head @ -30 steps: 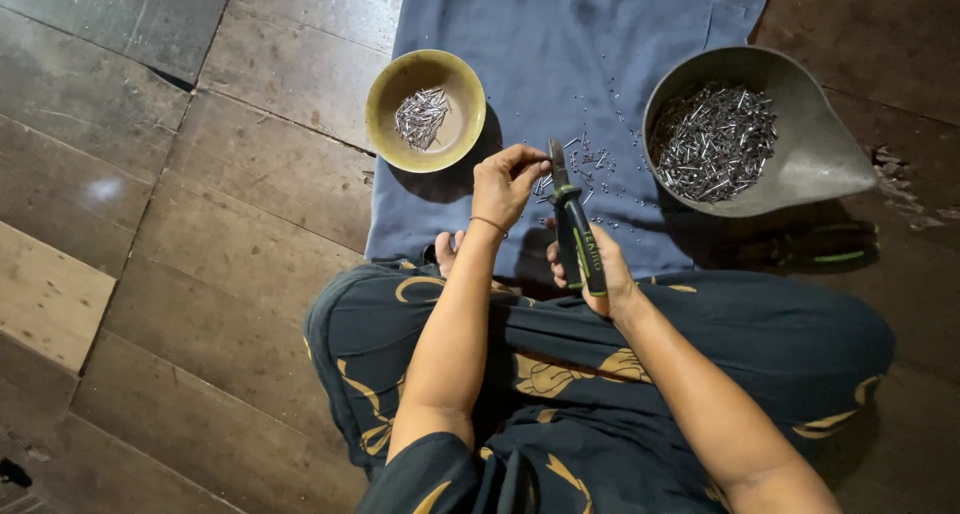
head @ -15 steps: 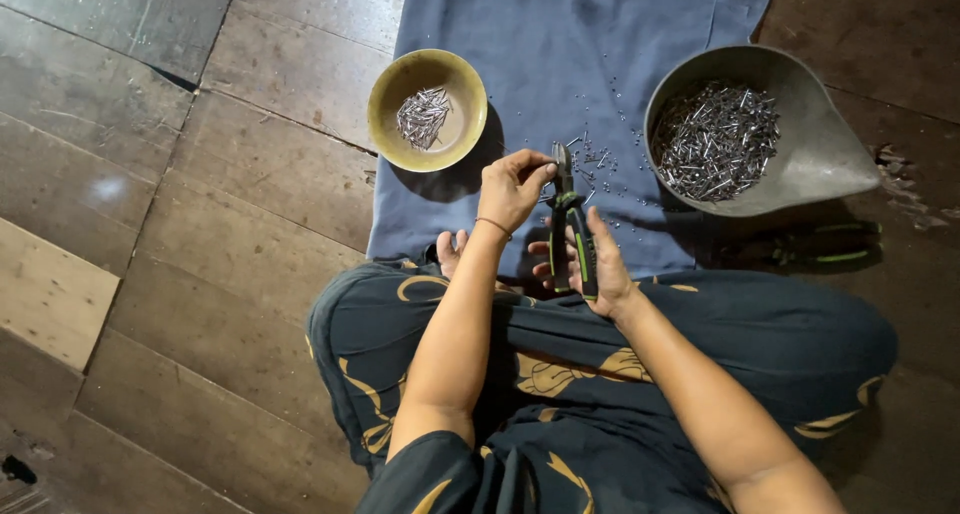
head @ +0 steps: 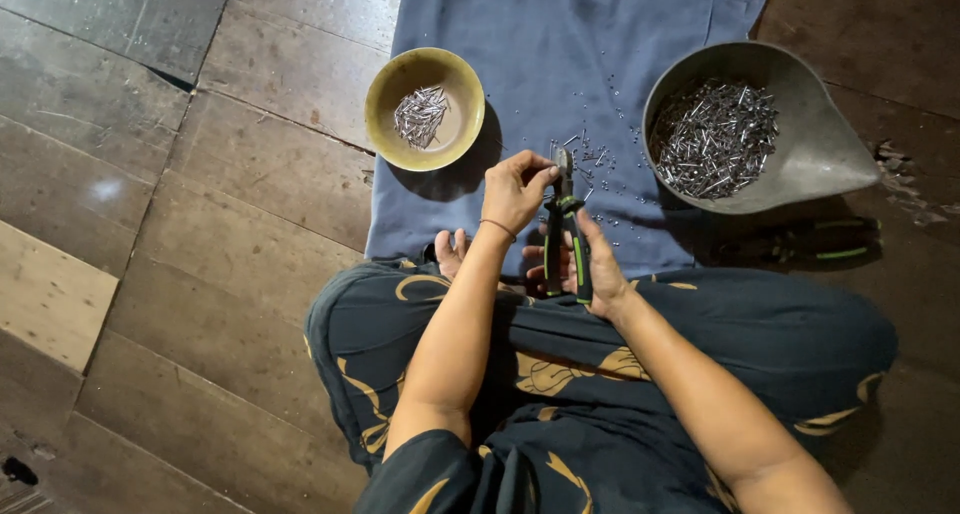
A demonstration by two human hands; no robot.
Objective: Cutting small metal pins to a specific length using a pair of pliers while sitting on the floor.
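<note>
My right hand [head: 598, 269] grips black-and-green cutting pliers [head: 565, 236], handles spread, jaws pointing away from me. My left hand [head: 515, 189] pinches a small metal pin against the pliers' jaws; the pin itself is too small to make out. Both hands hover over a blue cloth [head: 570, 44] strewn with tiny metal bits [head: 595, 159]. A yellow bowl [head: 385, 84] at the left holds a small heap of cut pins [head: 420, 114]. A grey metal scoop pan [head: 830, 159] at the right holds a large pile of pins [head: 715, 139].
I sit cross-legged on dark wooden floor planks [head: 180, 174], wearing dark patterned trousers [head: 760, 334]. A second pair of green-handled pliers [head: 810, 244] lies on the floor in shadow below the scoop pan. A pale plank [head: 45, 294] lies at the left.
The pliers' handles have opened from closed to spread. My left hand has shifted slightly right and down, staying at the jaws.
</note>
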